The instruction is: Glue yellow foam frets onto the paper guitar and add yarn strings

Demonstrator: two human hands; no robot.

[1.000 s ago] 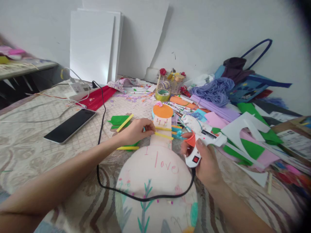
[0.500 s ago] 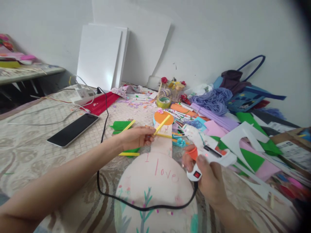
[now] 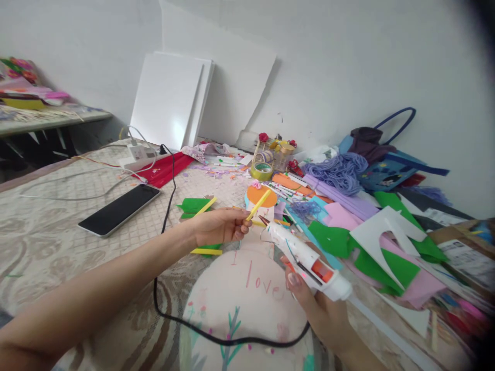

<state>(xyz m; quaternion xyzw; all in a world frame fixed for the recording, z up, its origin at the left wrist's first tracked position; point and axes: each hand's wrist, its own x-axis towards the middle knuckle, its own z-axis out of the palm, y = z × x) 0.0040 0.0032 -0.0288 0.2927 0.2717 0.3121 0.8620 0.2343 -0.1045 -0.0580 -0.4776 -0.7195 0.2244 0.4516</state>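
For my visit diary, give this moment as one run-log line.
left hand: pinching yellow strip | right hand: gripping white hot glue gun | nozzle: near strip, contact unclear

Glue gun (image 3: 291,246) smooth plastic; yellow strip (image 3: 260,204) matt, paper-like; phone screen (image 3: 120,209) glossy; yarn (image 3: 337,172) fibrous, matt.

The yellow strip (image 3: 260,204) slants near white glue gun (image 3: 289,243).

Left arm (image 3: 127,281) extended, left fingers (image 3: 238,216) pinched; right fingers (image 3: 297,284) curled, gripping.
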